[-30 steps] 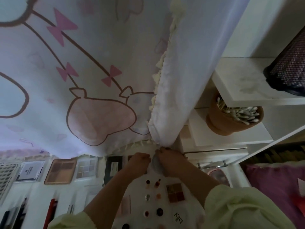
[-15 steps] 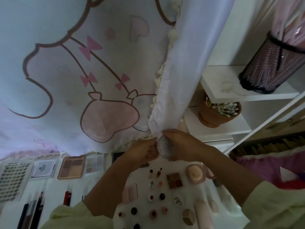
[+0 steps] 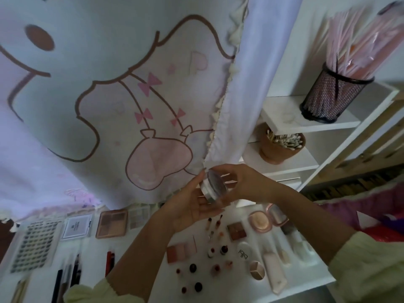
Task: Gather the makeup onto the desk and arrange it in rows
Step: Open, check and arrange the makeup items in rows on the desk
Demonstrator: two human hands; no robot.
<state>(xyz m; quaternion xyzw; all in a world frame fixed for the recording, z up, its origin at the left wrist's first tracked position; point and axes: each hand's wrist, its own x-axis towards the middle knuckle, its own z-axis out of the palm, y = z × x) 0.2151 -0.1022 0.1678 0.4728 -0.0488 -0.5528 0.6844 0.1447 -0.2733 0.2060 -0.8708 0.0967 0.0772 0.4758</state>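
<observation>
A round silver jar (image 3: 213, 187) is held above the worktop (image 3: 236, 287) — gripped from the right by the curled right hand (image 3: 247, 184), pinched between thumb and fingers of the left hand (image 3: 190, 207). Small bottles (image 3: 224, 250) are ranged in rows beneath.

A home bedroom's vanity corner: a cartoon-print curtain (image 3: 109, 106) with pompom trim hangs over a white desk (image 3: 158, 274) spread with makeup palettes (image 3: 112, 224), beside white shelves (image 3: 306, 125) holding a pot of cotton swabs (image 3: 281, 149) and a mesh cup (image 3: 328, 101).
</observation>
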